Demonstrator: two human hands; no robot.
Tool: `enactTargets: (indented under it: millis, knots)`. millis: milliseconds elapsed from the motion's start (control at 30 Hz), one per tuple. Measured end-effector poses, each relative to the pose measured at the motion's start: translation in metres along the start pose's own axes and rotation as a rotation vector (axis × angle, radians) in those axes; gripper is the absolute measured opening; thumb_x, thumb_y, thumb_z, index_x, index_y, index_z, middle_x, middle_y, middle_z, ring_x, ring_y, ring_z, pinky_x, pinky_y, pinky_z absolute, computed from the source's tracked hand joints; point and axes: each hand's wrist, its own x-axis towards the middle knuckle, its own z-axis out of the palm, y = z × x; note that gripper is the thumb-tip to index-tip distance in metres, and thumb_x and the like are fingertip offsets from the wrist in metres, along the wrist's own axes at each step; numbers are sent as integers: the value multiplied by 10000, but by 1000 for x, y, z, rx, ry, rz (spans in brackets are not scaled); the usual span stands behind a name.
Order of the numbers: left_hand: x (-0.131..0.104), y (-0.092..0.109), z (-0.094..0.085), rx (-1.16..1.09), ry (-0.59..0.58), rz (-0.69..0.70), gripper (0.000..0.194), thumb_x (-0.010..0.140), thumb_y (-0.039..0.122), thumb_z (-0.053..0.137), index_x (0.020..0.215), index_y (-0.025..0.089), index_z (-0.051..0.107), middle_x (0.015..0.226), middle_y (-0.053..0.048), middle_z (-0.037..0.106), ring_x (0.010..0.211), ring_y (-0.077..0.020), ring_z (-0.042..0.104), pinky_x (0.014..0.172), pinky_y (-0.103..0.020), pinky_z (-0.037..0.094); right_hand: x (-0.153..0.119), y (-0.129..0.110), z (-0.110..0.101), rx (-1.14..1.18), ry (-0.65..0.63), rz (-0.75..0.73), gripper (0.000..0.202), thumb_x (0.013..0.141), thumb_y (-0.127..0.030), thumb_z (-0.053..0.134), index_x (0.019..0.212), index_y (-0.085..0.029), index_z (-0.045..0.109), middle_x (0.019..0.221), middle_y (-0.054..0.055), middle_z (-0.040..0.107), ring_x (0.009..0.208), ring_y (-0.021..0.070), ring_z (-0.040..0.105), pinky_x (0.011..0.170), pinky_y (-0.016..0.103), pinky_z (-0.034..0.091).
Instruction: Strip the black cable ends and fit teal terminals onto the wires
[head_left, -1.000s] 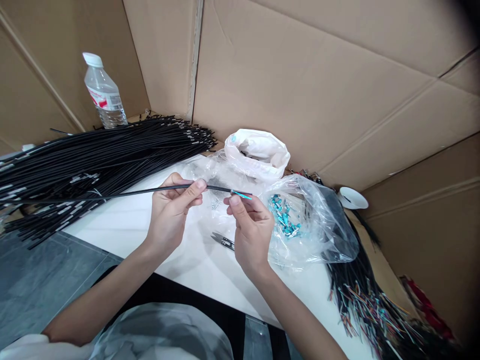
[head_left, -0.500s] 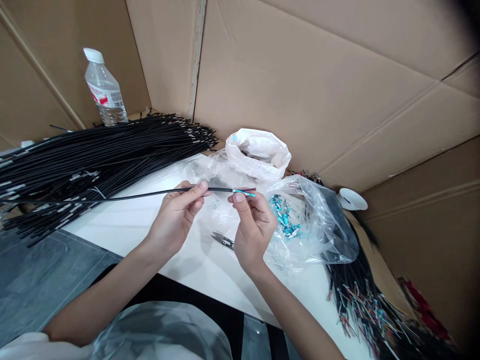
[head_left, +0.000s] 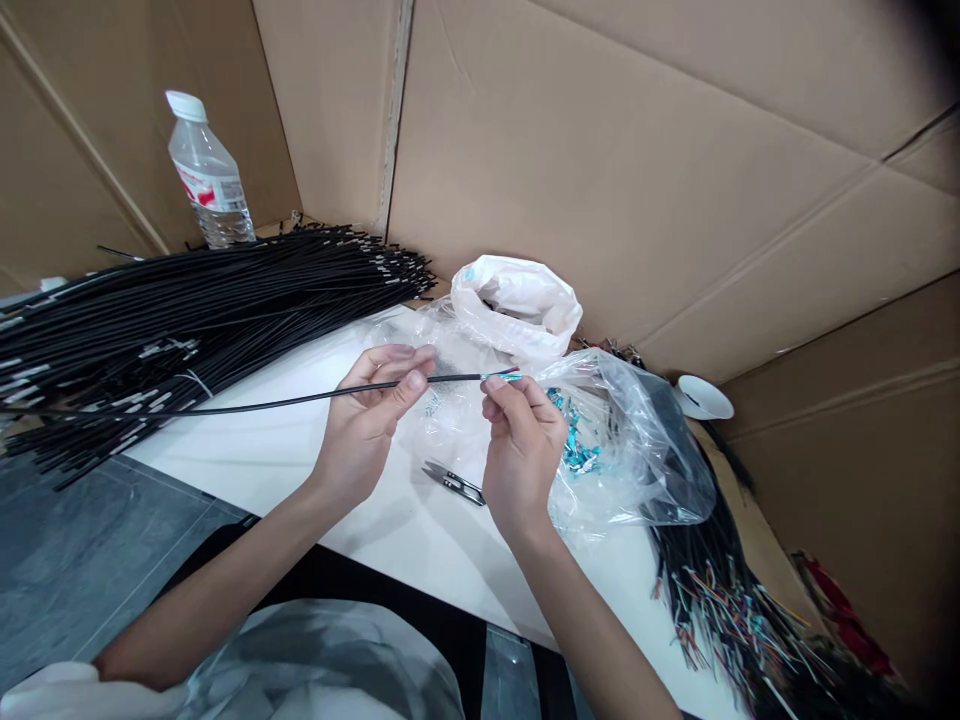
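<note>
A long black cable (head_left: 262, 405) runs in from the left edge and crosses in front of me above the table. My left hand (head_left: 375, 420) has it loosely between thumb and fingers, the fingers raised a little behind it. At its right end the jacket stops, and shiny blue foil (head_left: 489, 377) with thin coloured wires sticks out. My right hand (head_left: 521, 440) pinches this stripped end between thumb and index finger, hiding part of it. Below, next to the right wrist, thread snips (head_left: 452, 483) lie on the white table (head_left: 420, 555).
Many black cables (head_left: 225, 310) are heaped at the left, a water bottle (head_left: 210, 175) behind them. A white bag (head_left: 517, 305) stands at the back. Right of it, a clear plastic bag (head_left: 645, 450) holds blue foil scraps (head_left: 581, 450). Stripped cables (head_left: 720, 590) hang at the right. Cardboard walls (head_left: 637, 150) surround the table.
Both hands and the cable end have shifted slightly right. My left fingers have loosened and lifted, and my right hand now covers more of the foil. More of the snips shows.
</note>
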Motion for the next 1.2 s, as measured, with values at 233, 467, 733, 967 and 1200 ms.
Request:
enactTargets:
  millis: [233,467,733,967,1200]
  knots:
    - [9,-10,0,55,129,26,288,651,280,937,810,177,721,787,-15,773,878,-151,755,753,-184,603,-10,1,2,-84,70,-142,285,806,-201,720,568,-197,564,543,-57,500,554,103,464,563,267,370]
    - [9,0,2,-20,100,-211,152,728,184,876,766,127,740,806,-16,762,740,-75,719,715,-98,585,-9,11,-9,-73,-113,-291,101,871,-218,668,785,-216,721,682,-21,622,625,128,544,610,291,422]
    - [3,4,9,-55,189,-442,144,886,71,686,761,104,749,809,-27,746,686,-53,701,668,-77,575,-4,12,-3,209,-33,69,216,792,-279,677,635,-209,546,594,-60,438,564,98,399,612,265,409]
    - [-5,-4,0,141,142,-82,275,677,273,919,815,155,712,864,-30,775,821,-129,740,803,-202,611,-13,9,-4,-226,125,-146,190,828,-332,718,717,-192,653,649,-14,633,634,138,570,626,282,433]
    - [-9,-4,6,262,183,39,308,674,325,918,801,159,692,831,-50,784,817,-174,754,787,-269,620,-10,10,-6,-313,130,-209,275,813,-255,679,615,-216,493,543,-78,379,522,98,357,518,267,309]
